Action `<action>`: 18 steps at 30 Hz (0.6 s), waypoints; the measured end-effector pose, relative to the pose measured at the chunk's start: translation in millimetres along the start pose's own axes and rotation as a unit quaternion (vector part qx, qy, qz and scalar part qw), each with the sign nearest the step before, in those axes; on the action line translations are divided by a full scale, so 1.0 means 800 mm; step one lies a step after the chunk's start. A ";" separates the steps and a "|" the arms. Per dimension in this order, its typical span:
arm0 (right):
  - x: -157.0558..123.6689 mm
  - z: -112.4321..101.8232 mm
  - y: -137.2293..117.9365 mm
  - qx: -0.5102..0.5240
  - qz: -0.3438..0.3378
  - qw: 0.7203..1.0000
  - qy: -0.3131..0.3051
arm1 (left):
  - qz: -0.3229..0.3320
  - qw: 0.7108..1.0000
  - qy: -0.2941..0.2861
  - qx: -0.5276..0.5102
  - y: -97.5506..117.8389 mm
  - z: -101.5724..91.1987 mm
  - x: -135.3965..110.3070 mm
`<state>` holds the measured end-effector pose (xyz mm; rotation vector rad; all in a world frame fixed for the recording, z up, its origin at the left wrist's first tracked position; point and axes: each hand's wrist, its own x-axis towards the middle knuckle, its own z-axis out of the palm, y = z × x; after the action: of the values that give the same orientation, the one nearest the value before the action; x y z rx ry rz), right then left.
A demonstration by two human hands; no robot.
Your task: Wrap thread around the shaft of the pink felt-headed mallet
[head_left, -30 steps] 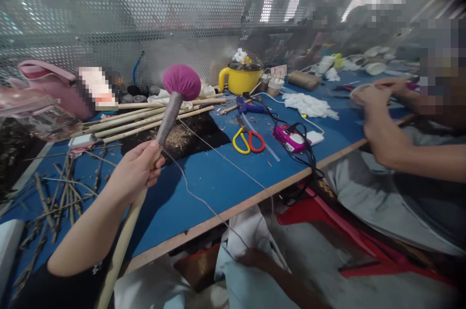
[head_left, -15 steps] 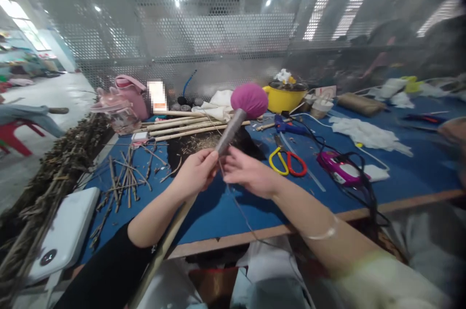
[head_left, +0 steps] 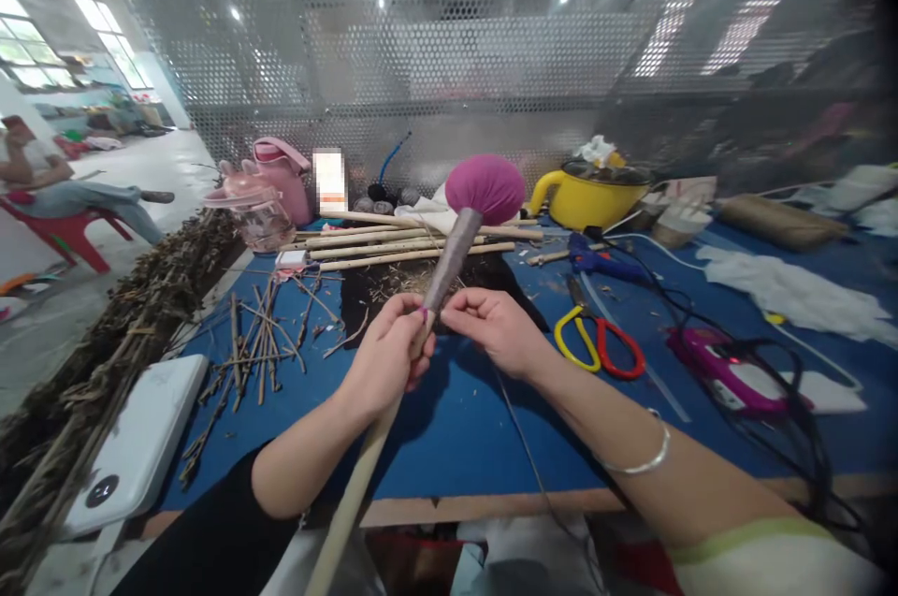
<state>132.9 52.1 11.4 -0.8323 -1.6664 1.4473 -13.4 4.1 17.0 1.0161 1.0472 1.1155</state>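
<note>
My left hand [head_left: 394,348] is closed around a wooden stick [head_left: 361,474], which slants from the lower edge up and away. At its far end sits a round purple cloth-covered head [head_left: 485,188]. Below the head, a tight grey thread wrapping [head_left: 453,261] covers the stick down to my left fingers, where a bit of purple shows. My right hand [head_left: 495,327] pinches beside the wrapping's lower end, fingertips just right of the stick. Grey thread [head_left: 523,437] trails from under my right hand over the table edge toward my lap.
Scissors [head_left: 600,343] with yellow and red handles lie right of my hand, near a blue glue gun [head_left: 607,261]. Peeled sticks [head_left: 393,245], twigs [head_left: 259,334] and a white power bank [head_left: 137,437] are left. Behind stands a yellow pot [head_left: 596,198]. A person [head_left: 63,175] sits far left.
My right hand has gone from loosely spread fingers to a pinch beside the stick. The view has shifted slightly; the left hand keeps its grip.
</note>
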 end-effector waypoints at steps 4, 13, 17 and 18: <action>0.000 0.003 0.012 0.092 0.036 0.995 -0.001 | -0.016 0.998 -0.020 -0.056 -0.003 0.002 -0.003; -0.003 0.005 0.010 0.174 0.045 0.981 -0.071 | -0.061 0.974 -0.176 -0.132 -0.013 -0.005 0.005; -0.009 -0.002 -0.017 0.117 0.022 0.990 -0.080 | -0.047 0.980 -0.175 -0.086 -0.027 -0.009 0.026; -0.010 -0.004 -0.030 0.107 0.018 0.990 -0.086 | -0.005 0.986 -0.153 -0.064 -0.030 -0.008 0.032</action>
<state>140.2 43.2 34.1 -0.6366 -1.5915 1.7284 -11.8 26.0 -10.5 1.0392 0.7242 0.9683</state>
